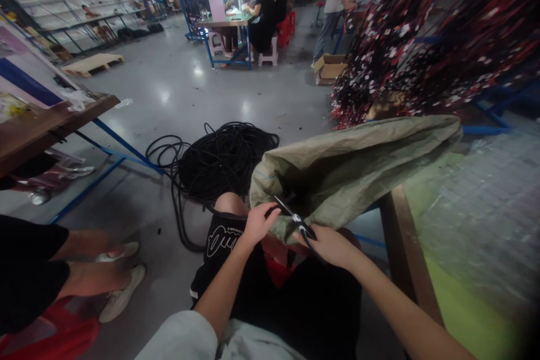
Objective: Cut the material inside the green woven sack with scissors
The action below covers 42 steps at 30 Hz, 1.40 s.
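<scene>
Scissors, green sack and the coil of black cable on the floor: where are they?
Scissors [297, 220], head view, on the pivot.
Green sack [358, 163], head view, on its upper side.
Cable coil [219, 163], head view, on the heap's middle.

Single head view, looking forward and down, close over lap, workshop floor beyond.

We sit with our left hand [258, 224] and right hand [327, 244] close together above our lap, both on a thin black cable [295, 218] just before the mouth of an olive woven sack [358, 163]. Behind the sack lies a coiled heap of black cable [219, 160] on the floor. A wooden workbench [405, 253] stands to our right.
</scene>
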Available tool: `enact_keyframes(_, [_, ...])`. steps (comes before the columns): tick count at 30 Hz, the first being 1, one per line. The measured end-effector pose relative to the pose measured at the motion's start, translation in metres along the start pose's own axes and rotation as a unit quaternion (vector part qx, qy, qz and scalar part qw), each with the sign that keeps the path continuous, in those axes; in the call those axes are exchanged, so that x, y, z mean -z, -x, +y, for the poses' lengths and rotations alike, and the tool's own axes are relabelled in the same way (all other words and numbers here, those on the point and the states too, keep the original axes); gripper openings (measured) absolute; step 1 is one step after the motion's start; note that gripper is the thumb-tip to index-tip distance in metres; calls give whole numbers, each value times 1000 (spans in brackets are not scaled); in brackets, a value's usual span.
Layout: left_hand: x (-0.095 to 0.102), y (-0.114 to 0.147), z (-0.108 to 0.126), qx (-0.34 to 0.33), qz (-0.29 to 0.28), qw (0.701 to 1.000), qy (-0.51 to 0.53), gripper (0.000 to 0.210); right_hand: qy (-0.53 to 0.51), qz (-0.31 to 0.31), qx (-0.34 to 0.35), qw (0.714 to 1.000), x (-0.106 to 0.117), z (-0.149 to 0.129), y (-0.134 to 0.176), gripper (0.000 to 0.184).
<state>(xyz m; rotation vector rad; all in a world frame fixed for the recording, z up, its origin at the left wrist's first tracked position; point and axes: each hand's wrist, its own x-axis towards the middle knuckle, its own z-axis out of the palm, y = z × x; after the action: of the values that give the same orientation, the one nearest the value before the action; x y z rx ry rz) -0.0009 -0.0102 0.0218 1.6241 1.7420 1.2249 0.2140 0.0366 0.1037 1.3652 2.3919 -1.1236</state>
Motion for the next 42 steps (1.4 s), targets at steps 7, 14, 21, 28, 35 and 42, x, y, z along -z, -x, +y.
enact_keyframes(7, [5, -1, 1, 2, -9, 1000, 26, 31, 36, 9, 1, 999, -6, -6, -2, 49])
enact_keyframes(14, [6, -2, 19, 17, -77, 991, 108, 39, 78, 47, -33, 995, -6, -6, -10, 54])
enact_keyframes(21, [-1, -3, 16, 40, -43, 991, 123, 37, 51, 41, -49, 997, -1, -2, -10, 53])
enact_keyframes(28, [-10, -4, -16, 118, 80, 978, 153, 15, 18, 29, -28, 999, -4, 12, -17, 49])
enact_keyframes(35, [-4, -6, -16, 73, 113, 985, 107, 17, 24, -13, -12, 1000, -8, 16, -20, 51])
enact_keyframes(42, [9, -5, -6, 27, 127, 991, 32, 24, 4, -29, 1, 1000, -11, 15, -18, 51])
